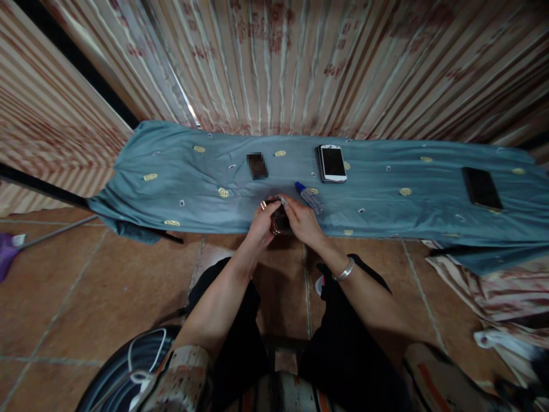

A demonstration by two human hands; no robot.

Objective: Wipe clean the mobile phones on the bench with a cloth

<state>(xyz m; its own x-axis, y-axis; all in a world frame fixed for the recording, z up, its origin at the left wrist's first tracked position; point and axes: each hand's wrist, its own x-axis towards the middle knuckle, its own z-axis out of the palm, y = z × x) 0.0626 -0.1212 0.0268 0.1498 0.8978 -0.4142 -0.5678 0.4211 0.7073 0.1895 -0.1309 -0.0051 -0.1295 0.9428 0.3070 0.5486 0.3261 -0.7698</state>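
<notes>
My left hand (261,224) is closed around the side of a dark phone (281,222) with shiny copper-coloured edges, held over the near edge of the cloth-covered bench. My right hand (302,220) is closed against the phone's top and right side. Something small and whitish shows at its fingertips, too hidden to name. Just beyond the right hand lies a clear bottle (313,200) with a blue cap, on its side. Farther back are a blurred-out dark rectangular item (257,166) and a white phone (333,163) on top of a darker one.
A blue-green cloth (197,183) with a yellow print covers the long bench. Toward its right end lies a black flat case (482,187). Striped curtains (283,74) hang behind. On the tiled floor at lower left are a round black object (115,372) and a white cable.
</notes>
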